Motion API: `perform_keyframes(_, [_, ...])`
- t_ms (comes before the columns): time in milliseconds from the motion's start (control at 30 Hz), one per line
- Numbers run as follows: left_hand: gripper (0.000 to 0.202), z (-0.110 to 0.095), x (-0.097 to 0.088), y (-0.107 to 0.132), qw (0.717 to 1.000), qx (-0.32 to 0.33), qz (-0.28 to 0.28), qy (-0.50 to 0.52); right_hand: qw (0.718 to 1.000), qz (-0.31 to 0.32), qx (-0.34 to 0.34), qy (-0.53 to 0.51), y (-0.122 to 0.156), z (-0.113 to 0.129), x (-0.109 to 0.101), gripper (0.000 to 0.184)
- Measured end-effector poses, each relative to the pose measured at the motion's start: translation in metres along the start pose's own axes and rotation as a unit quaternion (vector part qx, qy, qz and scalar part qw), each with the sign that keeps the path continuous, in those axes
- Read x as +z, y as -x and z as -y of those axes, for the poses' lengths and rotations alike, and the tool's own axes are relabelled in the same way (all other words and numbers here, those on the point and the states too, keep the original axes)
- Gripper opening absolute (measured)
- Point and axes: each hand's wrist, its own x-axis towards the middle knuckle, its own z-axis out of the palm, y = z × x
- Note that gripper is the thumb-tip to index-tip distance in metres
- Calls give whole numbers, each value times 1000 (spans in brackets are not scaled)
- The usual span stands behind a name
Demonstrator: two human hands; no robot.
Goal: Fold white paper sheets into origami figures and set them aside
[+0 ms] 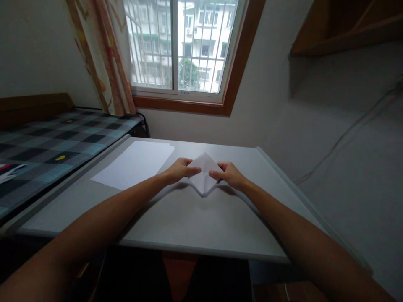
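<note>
A folded white paper (204, 171), diamond-shaped with a centre crease, is held just above the grey table (176, 218). My left hand (180, 169) pinches its left corner with thumb and fingers closed. My right hand (229, 173) pinches the right corner the same way. Both forearms reach in from the near edge. The paper's lower point hangs close to the tabletop.
A stack of flat white sheets (135, 163) lies on the table to the left of my hands. A bed with a checked cover (47, 142) runs along the left side. A barred window (182, 46) and curtain (103, 54) stand behind. A wall borders the table's right edge.
</note>
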Motion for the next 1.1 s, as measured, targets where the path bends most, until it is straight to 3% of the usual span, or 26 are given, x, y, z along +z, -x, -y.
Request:
perform_keyframes(100, [40,-2,5,1,997,21,-33,65,999,-45,-6,-24,-2,-1,-1,33])
perform_keyframes(200, [44,-3,12,4,994,20,-27,108,994,-102,-11,-46,-4,-2,3,35])
perform_keyframes(367, [33,-4,22,8,994,5,-25,102,986,-159,-23,-49,-6,-3,11,32])
perform_keyframes(500, [25,-4,23,7,992,-10,-57,109,987,-145,-19,-62,-5,-3,12,34])
perform_keyframes(700, [19,-4,21,7,996,-11,-60,70,996,-60,17,-65,-3,-3,6,39])
perform_keyframes(933, [33,0,19,7,996,-16,-6,83,989,-133,2,-72,-4,-1,10,35])
perform_keyframes(1100, [28,-3,19,7,996,-48,-15,77,990,-111,7,-90,-3,-3,7,40])
